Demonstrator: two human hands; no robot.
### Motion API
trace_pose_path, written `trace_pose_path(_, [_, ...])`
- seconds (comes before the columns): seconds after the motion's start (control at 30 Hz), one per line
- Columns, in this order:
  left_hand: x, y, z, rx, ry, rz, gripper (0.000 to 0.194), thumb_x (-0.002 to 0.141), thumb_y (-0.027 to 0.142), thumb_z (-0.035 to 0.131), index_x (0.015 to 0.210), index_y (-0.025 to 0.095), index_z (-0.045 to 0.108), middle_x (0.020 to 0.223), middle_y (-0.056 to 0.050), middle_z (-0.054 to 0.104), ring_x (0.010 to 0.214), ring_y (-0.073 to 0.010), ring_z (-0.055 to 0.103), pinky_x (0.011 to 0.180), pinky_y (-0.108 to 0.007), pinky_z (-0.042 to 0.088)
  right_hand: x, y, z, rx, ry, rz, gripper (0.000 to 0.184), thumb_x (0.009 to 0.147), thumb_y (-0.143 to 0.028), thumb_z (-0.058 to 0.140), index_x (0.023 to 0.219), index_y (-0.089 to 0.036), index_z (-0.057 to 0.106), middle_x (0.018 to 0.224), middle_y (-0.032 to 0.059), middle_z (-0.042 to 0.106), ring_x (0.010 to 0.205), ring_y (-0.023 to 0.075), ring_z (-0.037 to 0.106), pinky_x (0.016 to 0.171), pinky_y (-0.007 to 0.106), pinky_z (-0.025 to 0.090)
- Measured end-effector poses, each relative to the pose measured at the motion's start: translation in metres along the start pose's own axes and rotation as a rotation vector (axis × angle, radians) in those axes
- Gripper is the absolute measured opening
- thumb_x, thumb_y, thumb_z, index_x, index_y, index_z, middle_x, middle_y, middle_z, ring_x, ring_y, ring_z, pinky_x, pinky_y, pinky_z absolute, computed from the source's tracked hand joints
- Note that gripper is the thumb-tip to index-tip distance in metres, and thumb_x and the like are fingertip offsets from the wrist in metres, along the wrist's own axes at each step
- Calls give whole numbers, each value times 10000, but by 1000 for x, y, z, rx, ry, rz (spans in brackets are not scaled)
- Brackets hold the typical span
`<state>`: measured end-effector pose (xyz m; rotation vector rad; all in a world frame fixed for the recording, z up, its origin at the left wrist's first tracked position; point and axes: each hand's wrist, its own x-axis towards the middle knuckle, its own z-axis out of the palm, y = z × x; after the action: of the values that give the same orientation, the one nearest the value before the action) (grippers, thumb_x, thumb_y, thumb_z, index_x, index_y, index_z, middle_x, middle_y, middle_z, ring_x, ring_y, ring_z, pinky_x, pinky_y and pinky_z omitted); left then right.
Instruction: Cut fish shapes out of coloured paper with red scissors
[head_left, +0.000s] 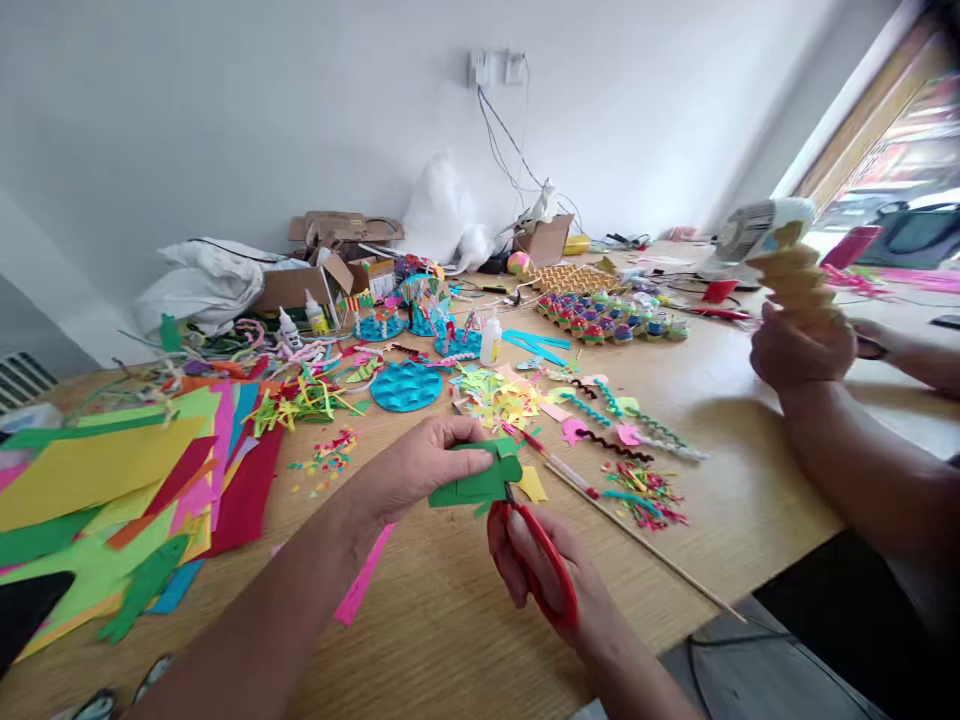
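Head view: toward the table's near edge, my left hand pinched paper, right hand gripped scissors; white wall behind.

The paper piece is plain green with a thin dark line; the scissors have bright red handles. The desk is light brown, streaked with wood grain. The narrow strip is hot pink, the round disc turquoise blue. The egg tray mixes red, purple, blue and green; the wall is pale white.
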<state>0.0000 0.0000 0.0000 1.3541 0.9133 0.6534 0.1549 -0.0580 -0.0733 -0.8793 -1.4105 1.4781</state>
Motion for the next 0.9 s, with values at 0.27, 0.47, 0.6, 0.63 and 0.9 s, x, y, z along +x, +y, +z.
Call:
trace_pose_path(0.27, [1, 0, 0, -37, 22, -11, 188, 655, 324, 655, 700, 156, 584, 685, 18, 569, 591, -86, 494, 564, -205, 358, 1, 2, 1, 24, 16, 5, 441, 846, -561, 420, 612, -193, 484, 371, -56, 428, 320, 84, 297, 343, 214, 205])
trace_pose_path(0.47, [1, 2, -1, 28, -13, 0, 189, 665, 326, 645, 725, 153, 602, 706, 4, 589, 618, -104, 518, 583, -213, 375, 1, 4, 0, 23, 9, 9, 441, 833, -578, 430, 647, -184, 502, 377, -59, 434, 326, 84, 308, 349, 212, 216])
trace_pose_path(0.6, [1, 3, -2, 83, -76, 21, 185, 677, 325, 631, 699, 147, 585, 731, -5, 589, 640, -115, 516, 580, -219, 372, 0, 6, -1, 36, -5, 18, 428, 837, -566, 439, 678, -177, 515, 393, -62, 443, 331, 78, 309, 353, 208, 212])
trace_pose_path(0.63, [2, 2, -2, 92, -88, 19, 182, 685, 324, 623, 700, 147, 582, 732, -4, 584, 637, -114, 508, 577, -220, 367, 0, 6, -1, 40, -3, 21, 428, 835, -568, 442, 674, -177, 512, 392, -63, 441, 330, 77, 306, 352, 207, 210])
trace_pose_path(0.9, [4, 3, -7, 307, -91, -20, 137, 716, 290, 575, 708, 154, 591, 630, 41, 496, 577, -83, 423, 531, -199, 303, -1, 7, -2, 44, 41, 126, 458, 833, -586, 427, 649, -174, 508, 371, -69, 424, 322, 67, 293, 359, 205, 207])
